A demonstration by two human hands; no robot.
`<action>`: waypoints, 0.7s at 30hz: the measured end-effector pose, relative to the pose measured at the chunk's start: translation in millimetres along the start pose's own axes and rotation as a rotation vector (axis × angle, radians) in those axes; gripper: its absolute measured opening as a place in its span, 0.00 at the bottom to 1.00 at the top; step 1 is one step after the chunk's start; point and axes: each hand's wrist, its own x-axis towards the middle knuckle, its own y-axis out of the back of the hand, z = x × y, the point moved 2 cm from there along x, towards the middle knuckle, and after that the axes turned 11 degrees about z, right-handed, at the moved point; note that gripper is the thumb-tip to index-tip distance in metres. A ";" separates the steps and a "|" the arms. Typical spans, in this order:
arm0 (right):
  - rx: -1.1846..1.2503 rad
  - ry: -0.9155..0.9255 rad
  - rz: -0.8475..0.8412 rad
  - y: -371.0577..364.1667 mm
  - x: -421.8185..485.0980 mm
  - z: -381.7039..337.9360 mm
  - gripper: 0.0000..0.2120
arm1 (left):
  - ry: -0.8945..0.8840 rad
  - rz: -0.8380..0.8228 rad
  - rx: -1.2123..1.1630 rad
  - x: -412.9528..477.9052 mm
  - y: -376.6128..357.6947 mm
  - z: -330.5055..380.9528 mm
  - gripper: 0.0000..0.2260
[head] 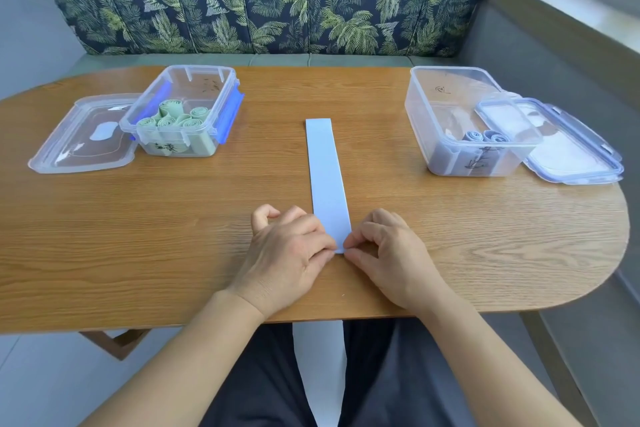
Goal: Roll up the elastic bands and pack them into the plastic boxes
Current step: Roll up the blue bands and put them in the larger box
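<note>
The left hand (287,253) and right hand (393,253) each hold a pinching grip on the near end of the blue band (325,177), which lies flat on the table (173,218).

Blue band (325,177): pale, flat, unrolled, lying lengthwise mid-bench, near end pinched by left hand (287,253) and right hand (391,253). Left box (197,85): clear, blue clips, open, far left of bench, holds green rolls (173,116) standing on end; left lid (69,149) flat, touching its left side. Right box (436,104): clear, open, far right, a few grey-blue rolls (486,137) inside; right lid (571,156) against its right side.
</note>
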 end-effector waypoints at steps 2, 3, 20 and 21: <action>-0.035 0.005 -0.044 1.2 2.5 -1.3 0.05 | 0.007 -0.022 -0.011 1.2 -0.7 -1.1 0.04; -0.045 0.000 -0.073 2.1 4.1 -2.3 0.05 | 0.008 -0.034 -0.016 2.1 -1.0 -1.9 0.04; 0.174 -0.240 -0.064 5.3 11.2 1.0 0.03 | -0.019 -0.132 0.016 16.9 0.5 -8.1 0.09; 0.172 -0.246 -0.049 5.0 10.8 1.7 0.03 | -0.023 -0.135 0.012 16.9 0.5 -8.2 0.09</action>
